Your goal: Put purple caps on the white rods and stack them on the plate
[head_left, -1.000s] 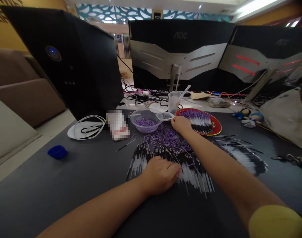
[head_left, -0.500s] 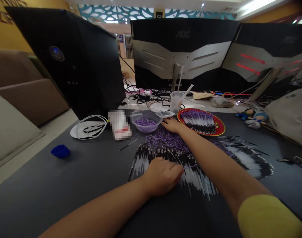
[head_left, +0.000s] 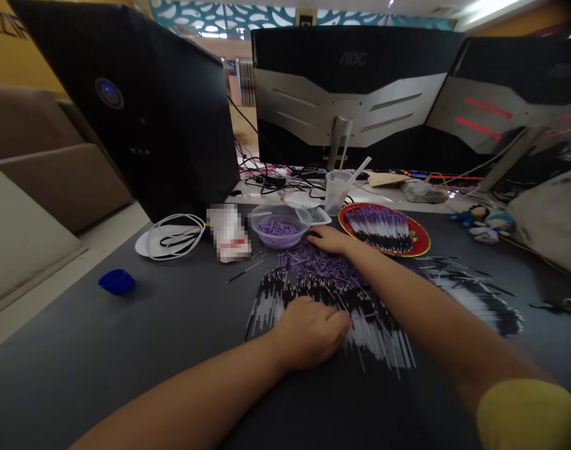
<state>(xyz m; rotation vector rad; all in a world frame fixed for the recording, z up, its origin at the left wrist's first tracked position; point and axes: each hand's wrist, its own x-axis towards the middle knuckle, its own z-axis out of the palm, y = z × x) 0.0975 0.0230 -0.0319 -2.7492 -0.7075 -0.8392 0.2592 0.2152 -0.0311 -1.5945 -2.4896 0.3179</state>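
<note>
My left hand [head_left: 313,332] is closed over a spread of thin pen refills [head_left: 271,306] with black ends and pale shafts. A thin stick with a purple tip [head_left: 376,315] sticks out from its thumb side, seemingly pinched there. My right hand [head_left: 328,240] reaches forward beside a clear plastic bowl [head_left: 304,219] of small purple pieces. Its fingers are bent and slightly apart, with nothing visible between them. Just below it lies a loose pile of purple pieces [head_left: 320,262], partly hidden by my right forearm.
A red plate [head_left: 422,244] holds purple-tipped refills. More refills [head_left: 489,303] lie right of my forearm. A blue cup-like piece [head_left: 117,282], a coiled white cable [head_left: 198,234] and a plastic cup [head_left: 334,194] surround the work. Monitors [head_left: 355,94] and a computer tower [head_left: 172,119] stand behind.
The whole view has shifted slightly. My right hand's fingers have drawn a little closer together near the bowl; my left hand stays in place with the purple-tipped stick.
</note>
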